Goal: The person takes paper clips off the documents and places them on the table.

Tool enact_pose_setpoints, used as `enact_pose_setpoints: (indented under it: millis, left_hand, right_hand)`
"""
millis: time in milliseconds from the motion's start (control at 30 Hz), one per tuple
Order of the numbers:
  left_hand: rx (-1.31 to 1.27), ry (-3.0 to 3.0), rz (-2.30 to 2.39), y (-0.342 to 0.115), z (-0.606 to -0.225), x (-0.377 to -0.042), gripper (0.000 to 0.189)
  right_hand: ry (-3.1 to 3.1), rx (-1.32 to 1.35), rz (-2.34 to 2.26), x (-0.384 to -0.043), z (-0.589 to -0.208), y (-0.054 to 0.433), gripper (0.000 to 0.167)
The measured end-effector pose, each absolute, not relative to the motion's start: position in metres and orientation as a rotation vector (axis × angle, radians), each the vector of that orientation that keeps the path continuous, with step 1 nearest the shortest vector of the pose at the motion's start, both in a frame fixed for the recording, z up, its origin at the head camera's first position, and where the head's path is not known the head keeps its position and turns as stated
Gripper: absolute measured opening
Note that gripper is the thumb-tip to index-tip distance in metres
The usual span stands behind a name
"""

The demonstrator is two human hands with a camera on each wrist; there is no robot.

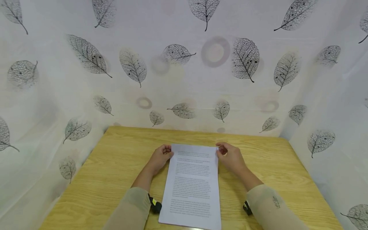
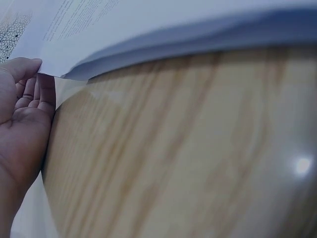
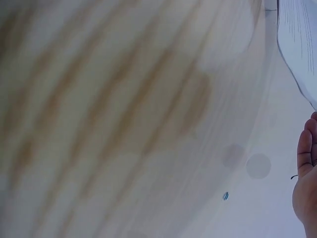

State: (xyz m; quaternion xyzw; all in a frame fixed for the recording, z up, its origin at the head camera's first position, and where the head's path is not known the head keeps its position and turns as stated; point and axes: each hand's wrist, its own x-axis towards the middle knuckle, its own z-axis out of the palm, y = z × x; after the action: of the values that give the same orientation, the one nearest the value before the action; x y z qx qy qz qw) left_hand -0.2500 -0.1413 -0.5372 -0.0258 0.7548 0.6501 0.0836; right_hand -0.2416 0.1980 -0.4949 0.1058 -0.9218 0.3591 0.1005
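A stack of printed paper sheets [image 1: 191,185] lies lengthwise in front of me, text side up. At its top left corner my left hand [image 1: 160,158] pinches the edge between thumb and fingers. The left wrist view shows the left hand [image 2: 25,109] with its thumb over the paper [image 2: 124,25] and the sheets' edges slightly fanned. My right hand [image 1: 232,158] pinches the top right corner, where a small pale bit shows at its fingertips, too small to make out. In the right wrist view the right hand [image 3: 307,173] is partly cut off beneath the sheets' edge [image 3: 299,49].
The stack lies on a wood-grain table [image 1: 123,150]. A pale curtain [image 1: 184,83] with dark leaf prints stands behind the table and on both sides. Black wrist straps [image 1: 155,205] show by the beige sleeves [image 1: 127,207].
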Motion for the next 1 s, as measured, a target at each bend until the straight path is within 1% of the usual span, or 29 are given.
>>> enact_pose_setpoints:
  millis: [200,433,567,767,1000]
  left_hand:
    - [-0.085,2.256,1.939,-0.143,-0.541,-0.253,0.024]
    - [-0.082,2.244,1.943,-0.142,-0.543,-0.254,0.025]
    - [-0.088,2.248,1.940,-0.142,-0.544,-0.253,0.025]
    - [-0.091,2.243,1.949,-0.141,-0.540,-0.252,0.025]
    - [-0.104,2.244,1.962,-0.141,-0.539,-0.252,0.024]
  right_hand:
    - [-2.686,0.316,1.060,-0.241,-0.491,0.209,0.026]
    - [-2.689,0.228,1.095,-0.241,-0.487,0.224,0.026]
    - [-2.714,0.178,1.122,-0.240,-0.483,0.236,0.029]
    - [-2.749,0.140,1.048,-0.238,-0.481,0.260,0.032]
    - [-2.813,0.055,1.038,-0.238,-0.485,0.284,0.038]
